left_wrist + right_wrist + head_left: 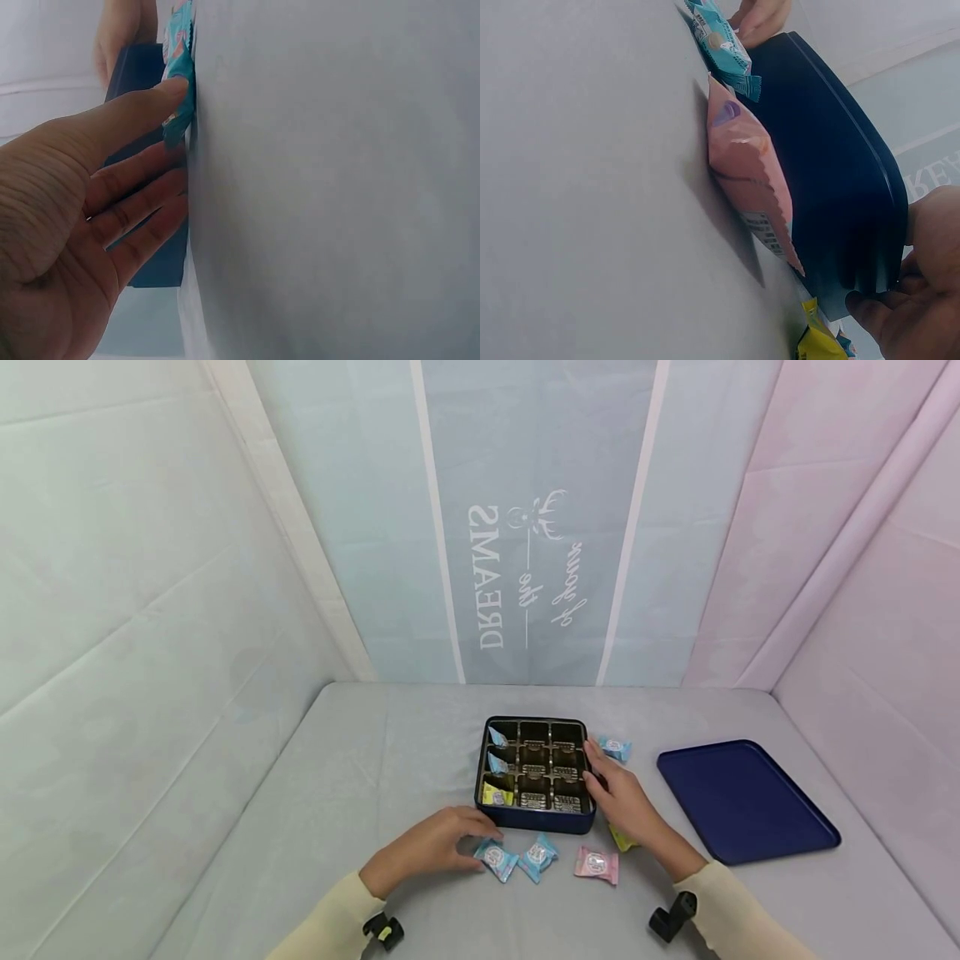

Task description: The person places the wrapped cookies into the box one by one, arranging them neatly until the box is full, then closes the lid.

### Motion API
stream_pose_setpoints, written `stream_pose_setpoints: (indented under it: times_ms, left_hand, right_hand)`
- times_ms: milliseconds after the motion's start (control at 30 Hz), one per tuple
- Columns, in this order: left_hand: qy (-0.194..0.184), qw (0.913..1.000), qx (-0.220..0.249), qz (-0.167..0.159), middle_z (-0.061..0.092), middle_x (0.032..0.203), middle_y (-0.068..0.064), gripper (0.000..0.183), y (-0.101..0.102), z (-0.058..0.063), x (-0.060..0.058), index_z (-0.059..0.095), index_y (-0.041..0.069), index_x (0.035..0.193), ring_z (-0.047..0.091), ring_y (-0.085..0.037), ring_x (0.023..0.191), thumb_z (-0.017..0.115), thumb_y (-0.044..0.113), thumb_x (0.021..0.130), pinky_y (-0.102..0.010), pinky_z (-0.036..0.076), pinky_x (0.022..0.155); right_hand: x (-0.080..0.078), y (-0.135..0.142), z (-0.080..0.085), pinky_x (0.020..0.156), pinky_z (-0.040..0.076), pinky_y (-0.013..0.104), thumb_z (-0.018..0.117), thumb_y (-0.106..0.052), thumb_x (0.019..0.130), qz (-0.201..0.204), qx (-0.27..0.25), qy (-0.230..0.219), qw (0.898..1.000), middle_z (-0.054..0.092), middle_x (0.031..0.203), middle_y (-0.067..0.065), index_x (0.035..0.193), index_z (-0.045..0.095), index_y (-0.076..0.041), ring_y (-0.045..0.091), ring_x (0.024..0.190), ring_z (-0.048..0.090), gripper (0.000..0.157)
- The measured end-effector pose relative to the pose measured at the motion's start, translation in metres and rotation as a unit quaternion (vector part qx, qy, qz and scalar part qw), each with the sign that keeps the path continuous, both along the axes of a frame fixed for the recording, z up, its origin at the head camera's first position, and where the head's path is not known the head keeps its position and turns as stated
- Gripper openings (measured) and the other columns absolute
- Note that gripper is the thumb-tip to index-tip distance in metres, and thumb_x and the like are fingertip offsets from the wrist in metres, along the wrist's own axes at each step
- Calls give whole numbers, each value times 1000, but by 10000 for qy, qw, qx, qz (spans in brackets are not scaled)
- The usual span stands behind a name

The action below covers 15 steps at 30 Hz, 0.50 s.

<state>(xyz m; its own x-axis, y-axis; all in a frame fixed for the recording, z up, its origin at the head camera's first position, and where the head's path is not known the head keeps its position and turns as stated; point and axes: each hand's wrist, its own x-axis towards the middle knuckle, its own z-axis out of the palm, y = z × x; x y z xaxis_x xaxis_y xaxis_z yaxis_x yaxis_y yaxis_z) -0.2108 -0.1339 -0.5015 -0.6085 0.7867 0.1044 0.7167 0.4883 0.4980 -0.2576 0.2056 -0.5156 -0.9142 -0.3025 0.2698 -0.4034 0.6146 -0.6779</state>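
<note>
A dark blue box (536,820) with a gold tray of nine compartments stands in front of me. Two blue-wrapped candies (497,763) and a yellow-wrapped one (497,795) lie in its left column. My right hand (622,793) grips the box's right side, with fingertips over the rim. My left hand (438,843) is by the front left corner, its thumb and fingers spread around a blue-wrapped candy (496,857) on the table. In the left wrist view the thumb overlaps that candy (177,124), with the other fingers stretched out along the box.
Another blue candy (537,857) and a pink one (597,865) lie before the box. A yellow candy (621,838) is partly hidden by the right hand. One more blue candy (615,748) lies beyond it. A blue lid (748,802) rests at the right, near the fabric wall (885,677).
</note>
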Motion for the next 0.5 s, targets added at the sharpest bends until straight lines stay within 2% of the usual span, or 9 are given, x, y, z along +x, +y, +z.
stream_pose_setpoints:
  times_ms: [500]
  left_hand:
    - [154, 9999, -75, -2, 70, 119, 8, 40, 3, 1, 1, 75, 15, 121, 62, -5, 112, 86, 19, 83, -21, 50, 96]
  right_hand:
    - [1, -1, 1, 112, 35, 57, 53, -9, 106, -3, -13, -17, 10000, 24, 163, 21, 155, 31, 6, 39, 146, 31, 56]
